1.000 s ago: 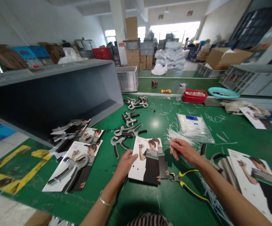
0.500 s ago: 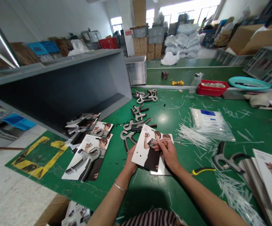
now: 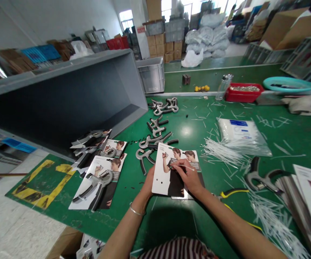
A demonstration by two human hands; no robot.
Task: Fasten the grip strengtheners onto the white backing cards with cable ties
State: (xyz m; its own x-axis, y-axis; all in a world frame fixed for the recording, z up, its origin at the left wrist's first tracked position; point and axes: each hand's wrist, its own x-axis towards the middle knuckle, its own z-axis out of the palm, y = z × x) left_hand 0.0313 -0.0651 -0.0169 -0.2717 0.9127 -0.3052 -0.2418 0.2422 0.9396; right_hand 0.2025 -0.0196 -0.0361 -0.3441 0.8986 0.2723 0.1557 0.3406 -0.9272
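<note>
My left hand (image 3: 148, 181) grips the left edge of a printed backing card (image 3: 162, 176), its fingers mostly hidden behind it. My right hand (image 3: 190, 178) is closed in a pinch on a thin white cable tie (image 3: 190, 168), with the tie's tip against the card's face near its middle. A second printed card (image 3: 198, 162) lies beneath, partly covered by the first card and my right hand. Beyond the cards, several grey-and-black hand grips (image 3: 146, 155) lie in a row. Yellow-and-black cutting pliers (image 3: 234, 192) rest beside my right forearm, partly hidden.
Loose white ties (image 3: 221, 151) lie by a plastic bag of ties (image 3: 238, 135). A card stack (image 3: 295, 190) with a hand grip (image 3: 260, 178) beside it is at right. Carded grips (image 3: 98, 185) lie before a large grey crate (image 3: 133, 82). A red tray (image 3: 243, 94) stands farther back.
My right hand has moved left from beside the loose ties to the card, bringing a cable tie onto its face. My left hand has kept hold of the card. The view has shifted.
</note>
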